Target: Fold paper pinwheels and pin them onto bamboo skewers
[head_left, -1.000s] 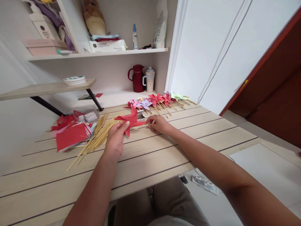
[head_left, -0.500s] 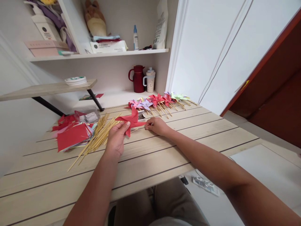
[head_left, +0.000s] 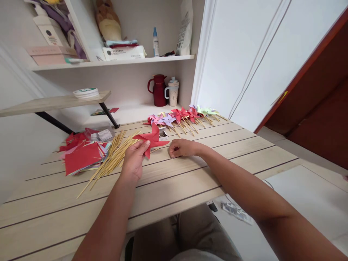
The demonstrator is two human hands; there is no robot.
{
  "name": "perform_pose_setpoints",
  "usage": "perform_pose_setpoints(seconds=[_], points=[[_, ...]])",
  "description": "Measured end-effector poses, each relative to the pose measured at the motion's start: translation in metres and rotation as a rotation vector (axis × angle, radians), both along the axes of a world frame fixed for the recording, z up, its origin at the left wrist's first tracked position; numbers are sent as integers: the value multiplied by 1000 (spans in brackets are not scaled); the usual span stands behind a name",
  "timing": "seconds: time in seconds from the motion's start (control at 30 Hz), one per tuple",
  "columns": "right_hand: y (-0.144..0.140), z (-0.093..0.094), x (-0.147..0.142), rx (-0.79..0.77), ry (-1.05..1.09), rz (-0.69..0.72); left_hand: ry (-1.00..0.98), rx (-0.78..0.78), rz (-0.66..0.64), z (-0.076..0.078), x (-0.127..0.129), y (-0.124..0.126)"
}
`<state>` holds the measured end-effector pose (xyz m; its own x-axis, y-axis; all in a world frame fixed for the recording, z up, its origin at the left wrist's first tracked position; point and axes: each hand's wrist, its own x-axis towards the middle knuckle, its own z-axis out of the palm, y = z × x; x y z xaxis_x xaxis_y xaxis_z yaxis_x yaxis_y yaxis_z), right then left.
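My left hand [head_left: 133, 159] pinches a red paper pinwheel [head_left: 154, 139] near its middle, thumb on top, above the table. To its right, my right hand [head_left: 181, 148] is low at the tabletop with its fingertips pressed together, a little apart from the pinwheel's right blade. Whether anything small is between those fingertips I cannot make out. Just behind the pinwheel stands a small open box [head_left: 163, 134] with tiny dark contents. A bundle of thin wooden sticks [head_left: 115, 156] lies left of my left hand.
Coloured paper sheets [head_left: 83, 157] are stacked at the left, beside a clear plastic bag [head_left: 102, 135]. Finished pinwheels on sticks [head_left: 181, 115] lie in a row at the back. Behind them stand a dark red jug [head_left: 159, 90] and a speckled cup [head_left: 173, 92]. A small raised shelf [head_left: 54, 103] overhangs the left.
My right hand has come away from the pinwheel's right blade and moved down towards the tabletop. My left hand still holds the pinwheel in about the same place.
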<state>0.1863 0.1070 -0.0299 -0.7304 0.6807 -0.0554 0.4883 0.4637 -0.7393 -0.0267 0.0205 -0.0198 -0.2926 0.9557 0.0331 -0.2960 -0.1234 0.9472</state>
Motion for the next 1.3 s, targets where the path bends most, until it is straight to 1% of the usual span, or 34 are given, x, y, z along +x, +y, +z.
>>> perform_pose_setpoints(seconds=[0.17,0.33,0.53,0.67,0.8,0.9,0.97,1.3], points=[[0,-2,-3,23,-18,-74,-2,4,1,0,0,0],[2,-10,-3,53,11,-164,1,5,-1,0,0,0],[3,-16,-6,197,98,-235,5,-2,-1,-1,-1,0],[0,-16,-11,272,117,-217,-1,-3,-1,0,-1,0],[-5,-17,-15,333,168,-142,-4,-3,1,1,0,0],[-9,-18,-17,331,201,-80,-3,0,2,1,0,0],[-11,-19,-17,331,207,-66,1,4,2,0,-1,0],[-12,-15,-21,368,142,-186,-4,-13,10,1,-1,-1]])
